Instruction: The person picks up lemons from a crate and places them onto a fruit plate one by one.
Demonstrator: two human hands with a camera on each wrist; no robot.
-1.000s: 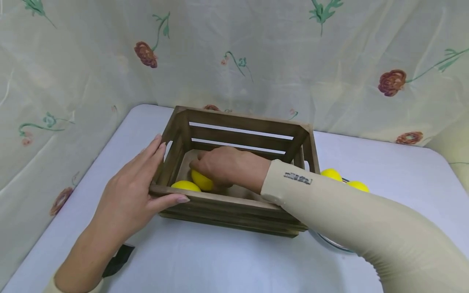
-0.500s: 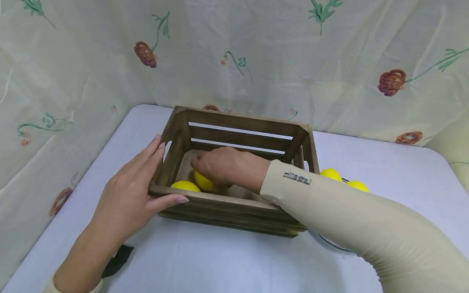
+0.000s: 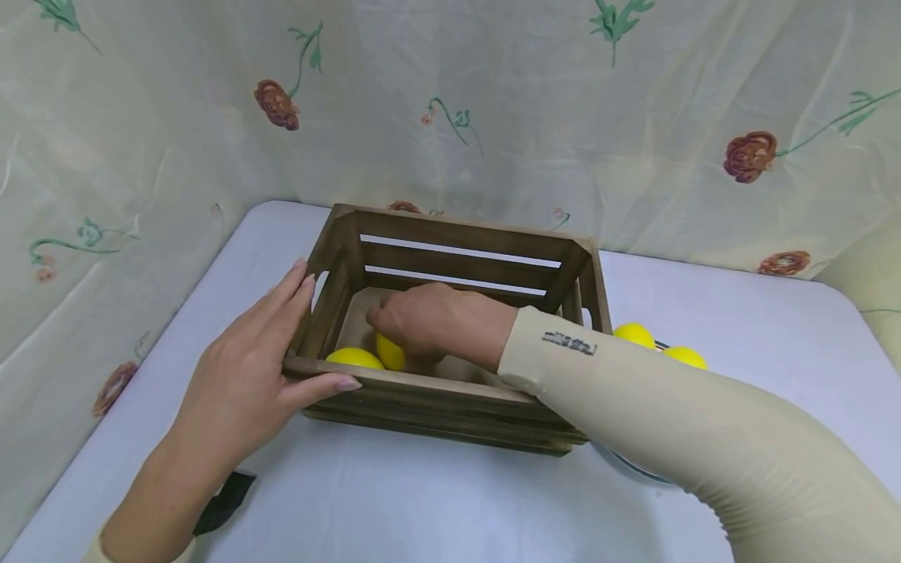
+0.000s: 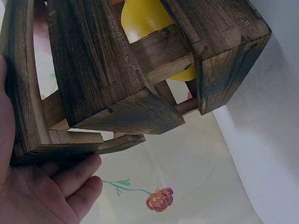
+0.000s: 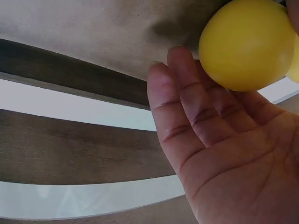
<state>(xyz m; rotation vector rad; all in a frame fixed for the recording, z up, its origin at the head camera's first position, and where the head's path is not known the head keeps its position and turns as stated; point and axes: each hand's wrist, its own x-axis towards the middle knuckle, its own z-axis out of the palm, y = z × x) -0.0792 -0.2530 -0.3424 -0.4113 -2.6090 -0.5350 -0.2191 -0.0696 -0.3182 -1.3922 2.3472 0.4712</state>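
A dark wooden slatted crate (image 3: 450,391) stands on the white table. My left hand (image 3: 242,363) rests on its near left corner, fingers straight along the left end and thumb along the front rim; the left wrist view shows the fingertips (image 4: 86,179) past the rim. Inside the crate, my right hand (image 3: 429,320) holds a smooth yellow lemon (image 5: 247,44) between thumb and fingers, partly hidden by the hand in the head view. The little and ring fingers are stretched out. A second lemon (image 3: 354,358) lies beside it in the near left corner.
To the right of the crate, two lemons (image 3: 635,335) show at a round plate with a dark-lined rim (image 3: 633,467), mostly hidden by the right sleeve (image 3: 655,391). Behind the table (image 3: 725,305) hangs a floral curtain (image 3: 521,109).
The lemon at the right hand has shifted slightly to the right, further under the hand and apart from the corner lemon. Both hands and the crate stay nearly still.
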